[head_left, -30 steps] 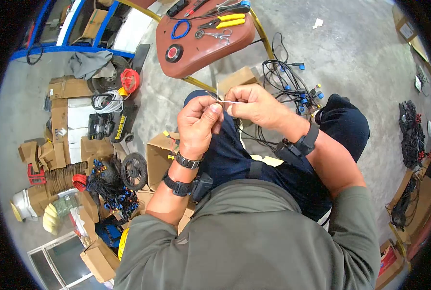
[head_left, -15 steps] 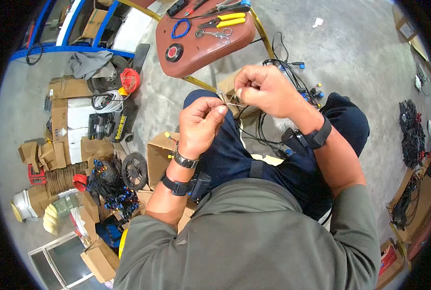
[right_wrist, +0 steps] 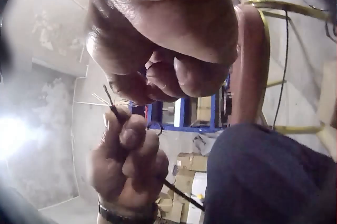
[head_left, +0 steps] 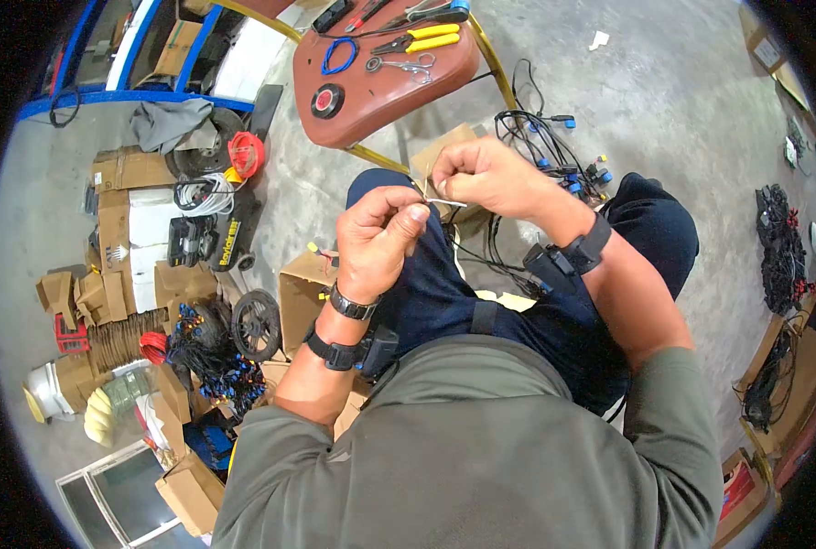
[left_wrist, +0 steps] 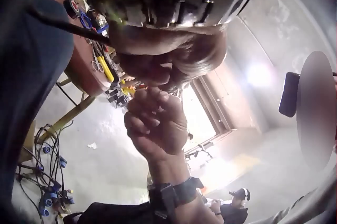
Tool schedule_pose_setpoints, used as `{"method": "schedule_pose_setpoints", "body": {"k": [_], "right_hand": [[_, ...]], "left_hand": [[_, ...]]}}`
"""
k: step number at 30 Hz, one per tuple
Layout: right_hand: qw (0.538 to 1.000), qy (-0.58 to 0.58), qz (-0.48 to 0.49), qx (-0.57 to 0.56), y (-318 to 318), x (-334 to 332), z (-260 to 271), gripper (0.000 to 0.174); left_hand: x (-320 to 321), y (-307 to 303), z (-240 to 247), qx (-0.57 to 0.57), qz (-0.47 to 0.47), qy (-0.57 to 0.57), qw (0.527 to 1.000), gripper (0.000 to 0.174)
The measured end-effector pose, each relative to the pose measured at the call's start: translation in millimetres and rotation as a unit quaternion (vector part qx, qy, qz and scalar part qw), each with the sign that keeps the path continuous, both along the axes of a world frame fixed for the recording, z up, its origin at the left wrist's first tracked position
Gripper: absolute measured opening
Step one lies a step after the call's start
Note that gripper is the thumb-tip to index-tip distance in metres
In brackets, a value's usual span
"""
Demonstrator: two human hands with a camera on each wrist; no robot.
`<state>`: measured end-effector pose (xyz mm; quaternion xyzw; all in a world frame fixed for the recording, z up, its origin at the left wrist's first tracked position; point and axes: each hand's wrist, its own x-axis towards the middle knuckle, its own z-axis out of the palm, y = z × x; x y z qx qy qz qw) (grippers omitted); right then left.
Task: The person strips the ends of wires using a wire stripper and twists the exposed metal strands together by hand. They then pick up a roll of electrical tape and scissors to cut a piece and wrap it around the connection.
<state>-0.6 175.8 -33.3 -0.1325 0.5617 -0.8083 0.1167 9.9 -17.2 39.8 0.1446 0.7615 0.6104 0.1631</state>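
Note:
My left hand pinches a thin dark cable between thumb and forefinger. Bare-looking wire ends fan out past the fingertips, and a white wire points right in the head view. My right hand is just right of these ends, its fingers curled and the thumb close to the forefinger. Seen from the right wrist, the wire tips stand free beside the curled fingers. From the left wrist, the right hand appears beyond the shadowed left hand.
Ahead, a brown chair seat bears yellow-handled pliers, scissors, a blue wire coil and a roll of tape. Black cables with blue connectors lie on the floor. Cardboard boxes stand at left.
The right hand pinched the white wire a second ago, then let go and lifted away to the right. It has now come back toward the wire ends. The left hand has barely moved.

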Motion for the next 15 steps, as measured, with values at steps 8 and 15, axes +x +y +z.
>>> {"method": "schedule_pose_setpoints", "body": {"k": [8, 15], "right_hand": [[0.999, -0.032, -0.006, -0.014, 5, -6, -2, 0.011], [0.953, 0.218, -0.093, 0.190, 7, 20, 38, 0.008]], "left_hand": [[0, -14, -3, -0.026, -0.010, -0.002, 1.000, 0.010], [-4, -2, -7, -0.089, 0.026, 0.047, 0.995, 0.010]]}}
